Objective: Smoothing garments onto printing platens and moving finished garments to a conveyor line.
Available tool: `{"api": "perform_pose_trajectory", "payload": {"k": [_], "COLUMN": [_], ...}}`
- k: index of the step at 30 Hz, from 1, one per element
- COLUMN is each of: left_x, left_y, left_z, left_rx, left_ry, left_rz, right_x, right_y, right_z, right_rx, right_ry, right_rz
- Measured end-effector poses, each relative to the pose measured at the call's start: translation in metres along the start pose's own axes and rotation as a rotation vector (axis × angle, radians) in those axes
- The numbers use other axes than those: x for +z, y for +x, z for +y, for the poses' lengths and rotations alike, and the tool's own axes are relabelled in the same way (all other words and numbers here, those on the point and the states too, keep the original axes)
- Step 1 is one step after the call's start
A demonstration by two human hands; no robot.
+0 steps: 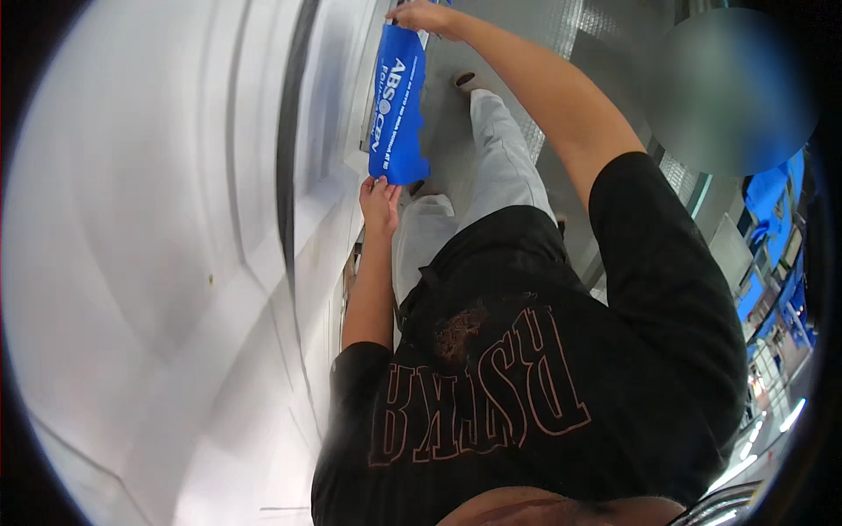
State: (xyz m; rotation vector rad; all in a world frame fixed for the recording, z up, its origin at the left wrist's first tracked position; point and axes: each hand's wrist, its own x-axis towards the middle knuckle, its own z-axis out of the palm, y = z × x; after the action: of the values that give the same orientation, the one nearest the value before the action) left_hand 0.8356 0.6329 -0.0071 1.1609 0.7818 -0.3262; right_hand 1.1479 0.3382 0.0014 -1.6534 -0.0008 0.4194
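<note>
A blue piece of fabric (399,110) with white printing is stretched between my two hands, one of its long edges uneven. My left hand (379,206) pinches its near end. At the far end, my right hand (423,17) grips a corner with the arm reaching across; some of those fingers are cut off or hidden at the top of the view. The fabric hangs alongside the edge of a white surface (202,219).
The white surface fills the left side, with a dark strip (288,149) running along it. Grey floor (605,53) lies beyond my legs. At the far right are blue sheets (772,197) among other blurred items. A round blurred shape (732,92) covers the upper right.
</note>
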Motion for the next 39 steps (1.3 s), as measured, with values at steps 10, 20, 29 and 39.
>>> {"api": "perform_pose_trajectory", "payload": {"k": [10,20,29,39], "left_x": [0.027,-0.091,-0.123,-0.065], "left_y": [0.020,-0.137,-0.081,-0.005], "left_z": [0.074,0.048,-0.011,-0.038], "left_rx": [0.123,-0.126,0.061,0.249], "left_ry": [-0.016,0.104,0.136,0.021], "left_rz": [0.211,0.747,0.696,0.482], "right_x": [0.010,0.174,0.069,-0.040], "right_y": [0.005,-0.113,-0.209,-0.373], "right_z": [-0.096,-0.006,0.106,0.230], "right_rx": [-0.283,0.065,0.219,0.519], "right_ry": [-0.135,0.302,-0.138,-0.390], "right_rz": [0.082,0.050,0.043,-0.159]}}
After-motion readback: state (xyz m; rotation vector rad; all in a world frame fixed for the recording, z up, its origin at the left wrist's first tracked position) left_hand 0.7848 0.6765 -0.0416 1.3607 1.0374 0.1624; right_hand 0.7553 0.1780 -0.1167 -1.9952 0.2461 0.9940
